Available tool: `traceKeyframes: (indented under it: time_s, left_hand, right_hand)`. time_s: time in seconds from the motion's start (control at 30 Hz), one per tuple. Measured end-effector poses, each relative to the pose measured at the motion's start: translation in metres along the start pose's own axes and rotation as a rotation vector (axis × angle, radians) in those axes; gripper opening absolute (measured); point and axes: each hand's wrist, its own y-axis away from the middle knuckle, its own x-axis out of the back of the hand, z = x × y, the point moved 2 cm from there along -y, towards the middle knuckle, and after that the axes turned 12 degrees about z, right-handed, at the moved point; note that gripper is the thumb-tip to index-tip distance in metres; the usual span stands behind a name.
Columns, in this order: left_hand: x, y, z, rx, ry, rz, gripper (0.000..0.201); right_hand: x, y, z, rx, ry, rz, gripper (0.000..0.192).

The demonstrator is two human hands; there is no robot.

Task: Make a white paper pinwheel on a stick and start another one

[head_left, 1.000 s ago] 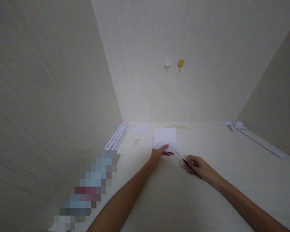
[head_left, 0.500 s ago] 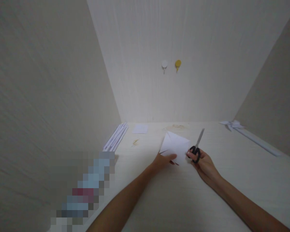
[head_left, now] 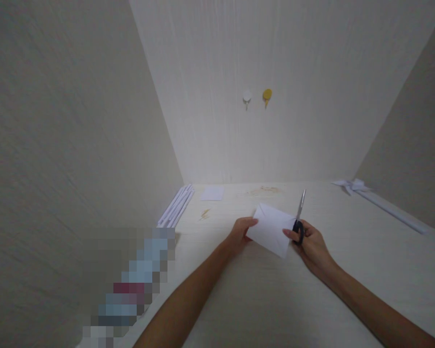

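A square white sheet of paper (head_left: pixel 270 229) with slits running in from its corners is held above the table. My left hand (head_left: pixel 240 232) pinches its left edge between thumb and fingers. At the right edge, my right hand (head_left: pixel 311 243) is closed around the black handles of a pair of scissors (head_left: pixel 300 212). Their metal blades point up and away, close together. The right thumb also lies over the paper's right edge; whether it grips the paper as well I cannot tell.
Rolled white paper sticks (head_left: pixel 176 205) lie at the left. Behind are a white paper square (head_left: pixel 212 194) and several thin yellowish sticks (head_left: pixel 205 213). A paper pinwheel (head_left: pixel 352 186) on a rolled stick (head_left: pixel 395 212) rests at right. White (head_left: pixel 247 96) and yellow hooks (head_left: pixel 267 94) are on the wall.
The paper has turned and shifted right, its right edge now under my right thumb. My left hand has moved from its lower corner to its left edge. The scissors stay in my right hand.
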Motion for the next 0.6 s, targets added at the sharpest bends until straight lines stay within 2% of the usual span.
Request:
traceKeyframes:
  time_s: [0.2, 0.27, 0.47, 0.6]
  left_hand:
    - [-0.0047, 0.0036, -0.0060, 0.035, -0.188, 0.138, 0.031]
    - [-0.0056, 0.0044, -0.0064, 0.023, -0.203, 0.152, 0.032]
    - [-0.0024, 0.0010, -0.0080, -0.084, -0.216, 0.186, 0.031]
    - [-0.0005, -0.0013, -0.0093, -0.136, -0.245, 0.223, 0.037]
  right_hand:
    - [-0.0040, 0.0071, -0.0041, 0.091, 0.091, -0.096, 0.035]
    - [-0.0049, 0.0084, -0.0059, 0.090, 0.094, -0.116, 0.035]
    - [-0.0044, 0.0067, -0.0057, 0.142, 0.156, -0.087, 0.037]
    - [-0.0037, 0.0054, -0.0020, 0.116, 0.208, -0.087, 0.037]
